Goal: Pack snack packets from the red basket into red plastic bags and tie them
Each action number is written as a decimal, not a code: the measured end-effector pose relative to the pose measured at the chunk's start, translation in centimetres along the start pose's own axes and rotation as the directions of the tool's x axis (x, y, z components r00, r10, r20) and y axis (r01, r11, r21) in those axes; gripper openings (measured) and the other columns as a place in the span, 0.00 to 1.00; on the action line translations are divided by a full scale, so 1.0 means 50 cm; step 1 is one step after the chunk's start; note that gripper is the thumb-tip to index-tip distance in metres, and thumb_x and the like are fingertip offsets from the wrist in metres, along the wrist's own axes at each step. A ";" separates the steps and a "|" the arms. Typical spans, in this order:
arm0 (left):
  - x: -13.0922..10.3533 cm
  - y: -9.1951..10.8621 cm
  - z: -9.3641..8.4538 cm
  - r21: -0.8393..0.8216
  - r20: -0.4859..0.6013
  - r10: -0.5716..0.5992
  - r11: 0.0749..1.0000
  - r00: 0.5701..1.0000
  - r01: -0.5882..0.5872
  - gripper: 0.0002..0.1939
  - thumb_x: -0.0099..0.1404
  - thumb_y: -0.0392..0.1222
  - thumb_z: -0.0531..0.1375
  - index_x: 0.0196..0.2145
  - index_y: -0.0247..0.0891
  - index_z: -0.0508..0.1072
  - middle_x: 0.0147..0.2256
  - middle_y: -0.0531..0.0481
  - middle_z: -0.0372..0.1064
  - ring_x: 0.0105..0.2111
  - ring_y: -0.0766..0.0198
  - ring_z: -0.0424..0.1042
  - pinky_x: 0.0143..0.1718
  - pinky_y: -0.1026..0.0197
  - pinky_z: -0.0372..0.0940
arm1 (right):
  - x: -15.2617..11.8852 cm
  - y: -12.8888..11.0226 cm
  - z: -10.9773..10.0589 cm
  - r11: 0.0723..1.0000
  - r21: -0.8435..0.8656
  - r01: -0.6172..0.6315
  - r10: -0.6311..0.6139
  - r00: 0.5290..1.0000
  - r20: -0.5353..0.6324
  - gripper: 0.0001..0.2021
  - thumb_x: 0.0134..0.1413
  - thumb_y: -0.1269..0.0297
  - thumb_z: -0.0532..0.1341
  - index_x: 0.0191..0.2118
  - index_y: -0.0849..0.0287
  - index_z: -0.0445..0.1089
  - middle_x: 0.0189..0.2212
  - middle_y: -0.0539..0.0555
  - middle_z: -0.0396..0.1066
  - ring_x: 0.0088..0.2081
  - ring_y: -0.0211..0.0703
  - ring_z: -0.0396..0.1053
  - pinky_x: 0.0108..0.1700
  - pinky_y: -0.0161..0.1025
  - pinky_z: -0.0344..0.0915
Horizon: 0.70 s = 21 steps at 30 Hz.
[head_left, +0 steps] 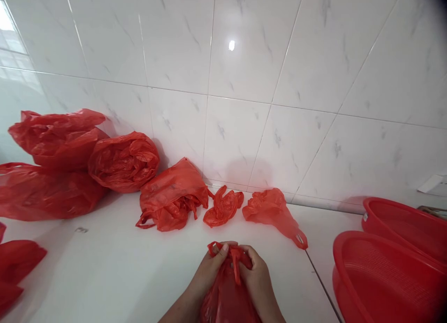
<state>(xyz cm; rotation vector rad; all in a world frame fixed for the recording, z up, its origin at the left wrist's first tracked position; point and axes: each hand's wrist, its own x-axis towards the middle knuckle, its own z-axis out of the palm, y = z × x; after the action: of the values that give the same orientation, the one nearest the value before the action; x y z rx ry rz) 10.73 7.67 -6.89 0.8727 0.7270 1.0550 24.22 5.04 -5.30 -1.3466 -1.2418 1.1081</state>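
Observation:
A red plastic bag hangs between my two hands at the bottom centre, its gathered top and loop handles uppermost. My left hand grips the top of it on the left, thumb pressed on the plastic. On the right side, the fingers of my right hand are closed round the gathered plastic beside a dangling handle strip. Just beyond my hands, a small crumpled red bag and a flatter red bag with a handle loop lie on the white table.
Several bulging red bags stand along the wall, among them a folded one, a round one and a stacked pair at left. More red plastic lies at the left edge. Two red baskets, the nearer one large, stand at right.

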 end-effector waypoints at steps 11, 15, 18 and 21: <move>-0.010 0.007 0.009 0.236 0.121 0.068 0.967 0.990 -0.095 0.15 0.57 0.49 0.63 0.37 0.35 0.77 0.39 0.44 0.74 0.42 0.57 0.70 0.48 0.56 0.61 | 0.023 0.015 -0.014 1.000 0.008 -0.018 0.019 0.991 -0.134 0.13 0.44 0.68 0.56 0.36 0.56 0.74 0.35 0.52 0.75 0.37 0.45 0.70 0.40 0.37 0.64; -0.004 -0.003 0.008 0.295 0.114 0.085 0.948 0.990 -0.115 0.14 0.59 0.48 0.61 0.37 0.36 0.77 0.38 0.46 0.74 0.40 0.57 0.70 0.47 0.56 0.61 | 0.023 0.015 -0.039 0.931 0.328 -0.160 0.143 0.987 0.075 0.13 0.40 0.70 0.61 0.37 0.57 0.74 0.34 0.53 0.75 0.36 0.45 0.71 0.41 0.39 0.64; -0.003 -0.005 0.007 0.298 0.122 0.098 0.946 0.988 -0.131 0.15 0.59 0.49 0.61 0.39 0.36 0.77 0.41 0.45 0.74 0.43 0.56 0.70 0.50 0.54 0.61 | 0.016 0.019 -0.055 0.773 0.591 -0.229 0.151 0.972 0.179 0.14 0.42 0.65 0.64 0.39 0.58 0.74 0.37 0.55 0.75 0.38 0.45 0.71 0.44 0.41 0.64; -0.006 -0.002 0.007 0.280 0.116 0.089 0.953 0.989 -0.118 0.19 0.60 0.52 0.59 0.43 0.37 0.76 0.45 0.43 0.72 0.47 0.54 0.69 0.53 0.52 0.59 | 0.014 0.025 -0.063 0.682 0.704 -0.198 0.150 0.980 0.130 0.12 0.42 0.62 0.67 0.37 0.58 0.74 0.36 0.54 0.75 0.38 0.43 0.72 0.45 0.40 0.65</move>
<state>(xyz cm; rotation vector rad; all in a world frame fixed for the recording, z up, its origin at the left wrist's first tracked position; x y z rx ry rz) 10.96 7.29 -6.79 1.2171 0.7658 1.0034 27.52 5.52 -6.16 -0.8227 -0.5876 1.5706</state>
